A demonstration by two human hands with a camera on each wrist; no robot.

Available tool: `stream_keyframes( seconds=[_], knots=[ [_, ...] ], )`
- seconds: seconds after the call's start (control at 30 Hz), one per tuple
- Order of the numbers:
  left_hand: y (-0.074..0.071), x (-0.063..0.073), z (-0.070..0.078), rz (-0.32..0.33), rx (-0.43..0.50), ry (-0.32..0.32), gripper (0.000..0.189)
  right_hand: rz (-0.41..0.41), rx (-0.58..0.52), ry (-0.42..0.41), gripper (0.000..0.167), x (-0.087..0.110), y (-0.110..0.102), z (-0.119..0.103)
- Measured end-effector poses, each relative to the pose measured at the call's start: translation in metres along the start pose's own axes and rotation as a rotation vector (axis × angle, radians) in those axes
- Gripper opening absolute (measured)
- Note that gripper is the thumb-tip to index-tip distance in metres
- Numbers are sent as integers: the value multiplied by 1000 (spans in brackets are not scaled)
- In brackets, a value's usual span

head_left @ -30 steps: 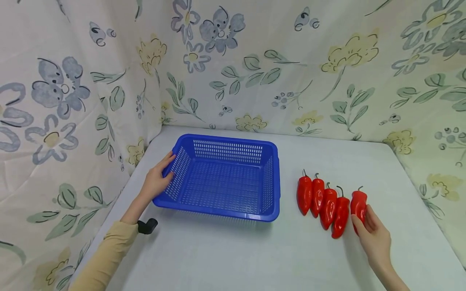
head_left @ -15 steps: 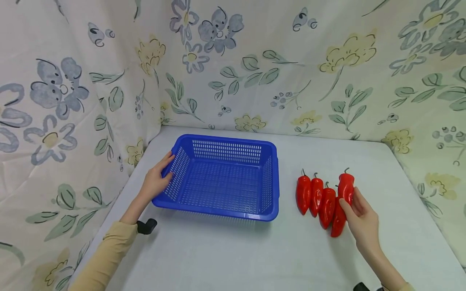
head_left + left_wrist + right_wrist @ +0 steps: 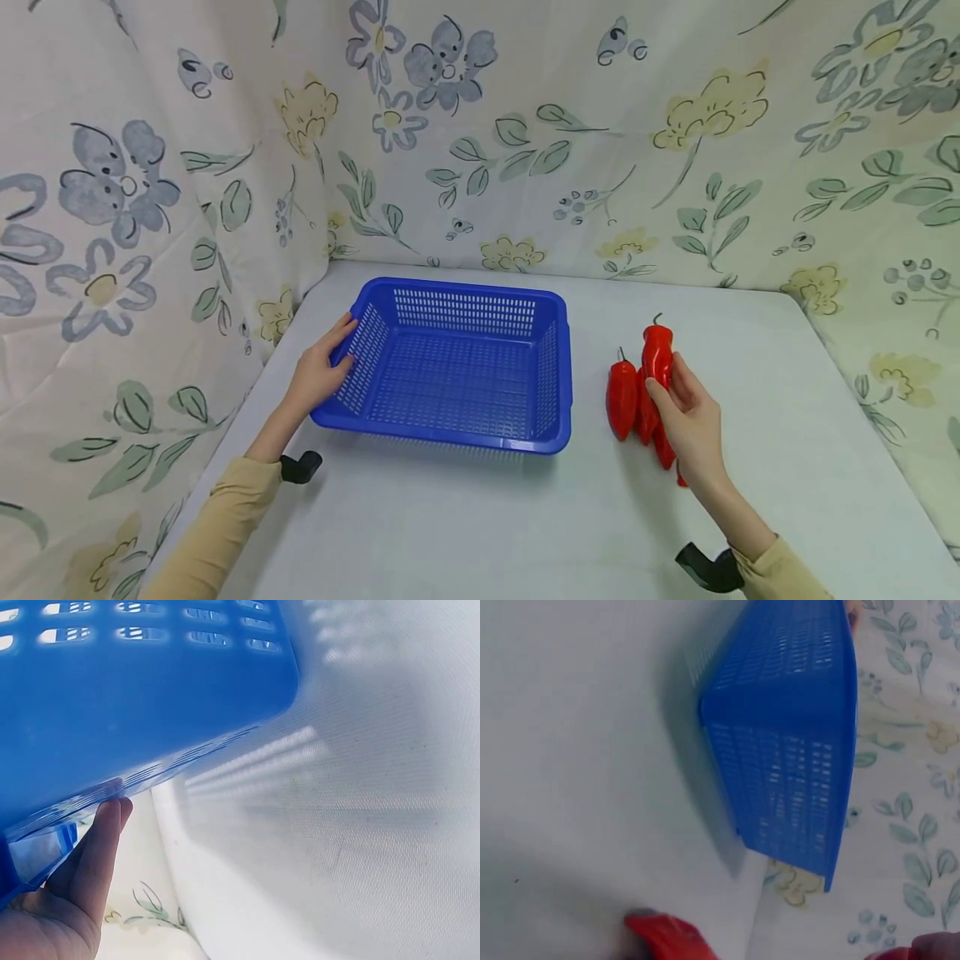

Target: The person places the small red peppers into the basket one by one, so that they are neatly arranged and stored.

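My right hand (image 3: 692,412) pinches a glossy red pepper (image 3: 657,350) between thumb and fingers, its green stem pointing up and away. Held above the row, it overlaps the other peppers in the head view. The leftmost pepper (image 3: 622,398) lies in plain sight, while the rest are partly hidden behind the hand and the held pepper. My left hand (image 3: 318,371) grips the left rim of a blue slotted plastic basket (image 3: 442,437), thumb over the rim. In the left wrist view, fingers (image 3: 105,840) meet the basket's outer side.
The basket stands left of the peppers on a white-covered table (image 3: 465,525), with nothing in it. A floral curtain (image 3: 525,125) hangs along the back and the left side. Black wrist mounts (image 3: 708,568) stick out from both sleeves.
The right hand has carried its pepper leftward and away from me, from the right end of the row to over its middle. The left hand has stayed on the basket.
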State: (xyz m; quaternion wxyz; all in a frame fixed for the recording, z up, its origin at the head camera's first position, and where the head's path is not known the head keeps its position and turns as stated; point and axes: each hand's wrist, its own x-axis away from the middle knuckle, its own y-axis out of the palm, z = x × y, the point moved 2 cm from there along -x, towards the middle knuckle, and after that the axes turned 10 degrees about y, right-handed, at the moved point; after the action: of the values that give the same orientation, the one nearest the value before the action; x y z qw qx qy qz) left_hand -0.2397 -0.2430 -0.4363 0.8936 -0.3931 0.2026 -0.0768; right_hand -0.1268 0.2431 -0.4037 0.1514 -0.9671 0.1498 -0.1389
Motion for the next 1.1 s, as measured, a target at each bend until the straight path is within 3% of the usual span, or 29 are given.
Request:
stream_keyframes(
  seconds=[0.27, 0.53, 1.1],
  knots=[
    [-1, 0, 0, 3, -1, -17, 59, -32, -20, 21, 65, 3, 42, -22],
    [-1, -1, -2, 11, 9, 5, 59, -120, -145, -1, 64, 7, 85, -39],
    [-1, -1, -4, 23, 17, 21, 58, -218, -314, 22, 63, 19, 171, -57]
  ],
)
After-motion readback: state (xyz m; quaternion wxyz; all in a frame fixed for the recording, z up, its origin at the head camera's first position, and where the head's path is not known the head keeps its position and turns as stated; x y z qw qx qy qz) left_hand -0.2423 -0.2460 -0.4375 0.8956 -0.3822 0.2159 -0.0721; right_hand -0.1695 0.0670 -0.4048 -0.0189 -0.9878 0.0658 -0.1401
